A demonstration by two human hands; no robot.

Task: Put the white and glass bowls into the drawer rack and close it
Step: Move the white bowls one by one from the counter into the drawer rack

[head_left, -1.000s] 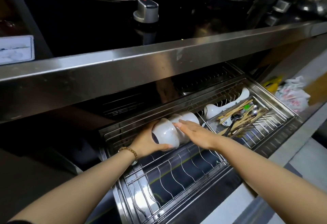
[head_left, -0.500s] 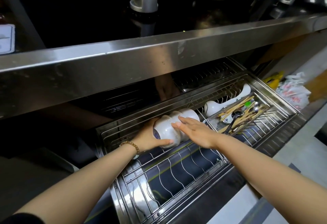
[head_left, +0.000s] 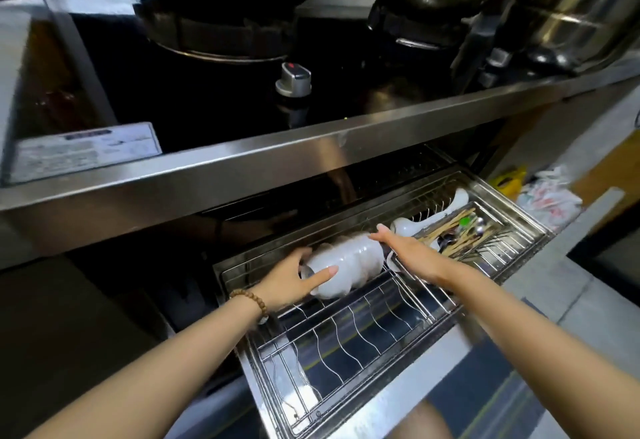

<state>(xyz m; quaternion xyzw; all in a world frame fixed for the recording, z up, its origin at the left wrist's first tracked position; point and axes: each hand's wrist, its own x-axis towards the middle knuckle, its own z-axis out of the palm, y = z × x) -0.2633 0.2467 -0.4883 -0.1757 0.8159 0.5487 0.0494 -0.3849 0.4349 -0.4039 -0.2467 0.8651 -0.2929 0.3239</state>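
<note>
Head view: the left hand [head_left: 287, 282] has its grip wrapped round the white bowls [head_left: 349, 262], nested on their sides in the back row of the open drawer rack [head_left: 360, 320]. The right hand [head_left: 408, 251], grip wide and flat, steadies the far end, likely so nothing rolls.

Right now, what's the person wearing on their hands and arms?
Both forearms are bare, no sleeves in view, no gloves. A bracelet of round brown beads circles the wrist of the left hand; the right hand wears nothing visible.
</note>
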